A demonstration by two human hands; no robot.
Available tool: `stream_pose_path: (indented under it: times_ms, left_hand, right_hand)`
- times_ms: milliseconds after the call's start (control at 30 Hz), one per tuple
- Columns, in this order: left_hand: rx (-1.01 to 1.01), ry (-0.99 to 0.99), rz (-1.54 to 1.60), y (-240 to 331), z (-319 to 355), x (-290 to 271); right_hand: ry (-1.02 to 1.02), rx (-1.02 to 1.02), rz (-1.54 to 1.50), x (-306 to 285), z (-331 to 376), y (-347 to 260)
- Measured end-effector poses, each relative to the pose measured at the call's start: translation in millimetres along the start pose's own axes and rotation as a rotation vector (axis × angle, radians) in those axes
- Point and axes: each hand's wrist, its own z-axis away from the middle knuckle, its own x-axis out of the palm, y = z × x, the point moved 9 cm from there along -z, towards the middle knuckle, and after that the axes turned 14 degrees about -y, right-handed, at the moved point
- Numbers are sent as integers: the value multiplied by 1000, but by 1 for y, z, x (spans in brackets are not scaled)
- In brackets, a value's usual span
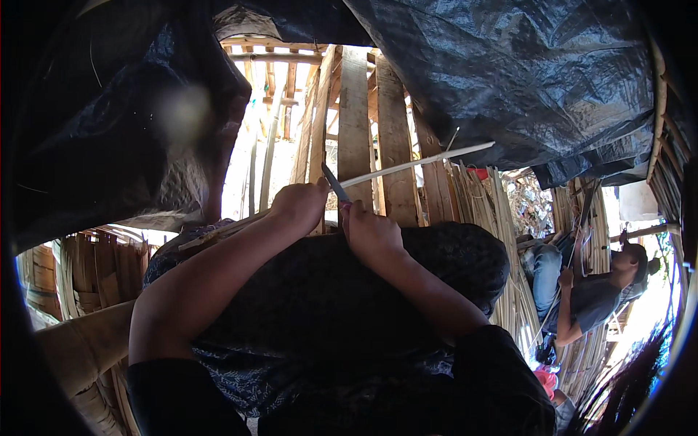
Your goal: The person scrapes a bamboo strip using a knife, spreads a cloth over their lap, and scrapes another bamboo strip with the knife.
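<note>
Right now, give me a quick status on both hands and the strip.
Left hand gripping the long pale strip. Right hand holding a knife, blade on the strip. Dark cloth across the lap beneath. Nothing in the way.

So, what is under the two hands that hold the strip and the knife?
Under the left hand and right hand, with the pale strip and knife, lies a dark cloth over the lap. It covers the legs, so they cannot be seen.

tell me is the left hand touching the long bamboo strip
Touching. The head view shows the left hand closed around the bamboo strip, which runs through the fist and out both sides.
</note>
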Motion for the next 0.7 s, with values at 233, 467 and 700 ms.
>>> stream_pose_path:
  times_ms: [233,467,700]
  left_hand:
    - [-83,-14,35,2,-5,0]
    - [-4,-54,13,21,4,4]
    - [-45,1,-23,3,-4,-3]
  right_hand:
    - [-35,3,6,-1,10,9]
    - [-99,69,-191,-1,-22,31]
    - [-146,56,-114,5,5,40]
